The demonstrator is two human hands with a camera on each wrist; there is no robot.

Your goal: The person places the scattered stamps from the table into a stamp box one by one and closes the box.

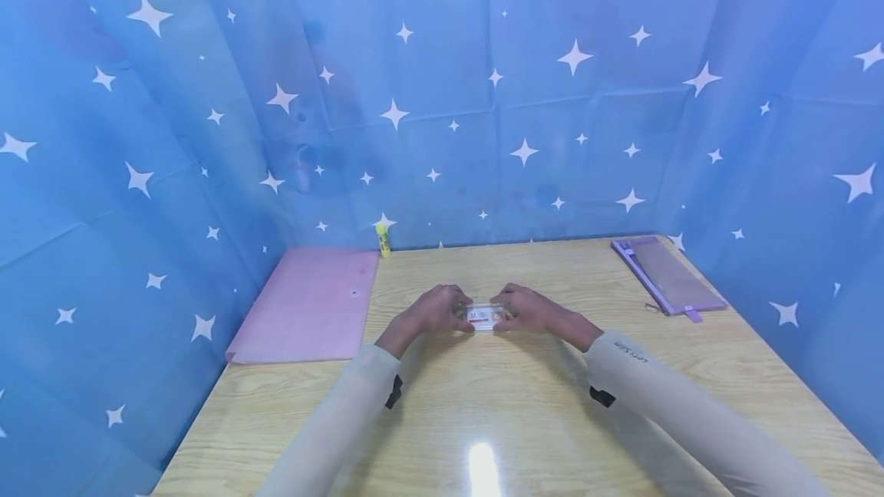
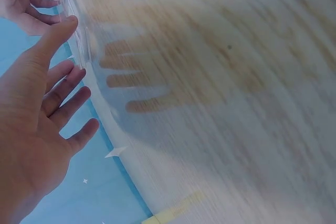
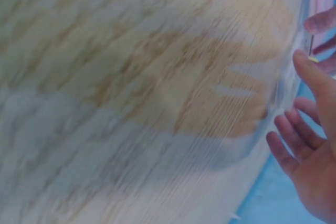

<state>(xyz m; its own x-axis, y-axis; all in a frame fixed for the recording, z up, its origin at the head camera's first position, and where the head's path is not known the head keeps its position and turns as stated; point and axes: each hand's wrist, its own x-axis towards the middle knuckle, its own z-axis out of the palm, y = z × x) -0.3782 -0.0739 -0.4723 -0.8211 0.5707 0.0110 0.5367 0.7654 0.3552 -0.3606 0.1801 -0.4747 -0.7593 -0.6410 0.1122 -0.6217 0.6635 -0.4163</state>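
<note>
A small, flat, clear plastic case [image 1: 485, 318] with a white label carrying red and dark print is between the two hands, over the middle of the table. At its left end, the left hand [image 1: 440, 308] pinches it between thumb and fingers. The right hand [image 1: 528, 308] pinches the opposite end in the same way. Seen from the left wrist, the case's transparent edge [image 2: 80, 43] runs past the thumb and fingertips. The right wrist view shows the other fingers spread beside the case. What lies inside it is too small to tell.
A pink translucent folder [image 1: 304, 305] lies at the table's left. Behind its corner stands a yellow glue stick [image 1: 383, 241]. To the far right rests a purple-edged zip pouch [image 1: 670, 274]. Blue star-patterned curtain [image 1: 442, 98] encloses the wooden table [image 1: 497, 397] at the back and sides.
</note>
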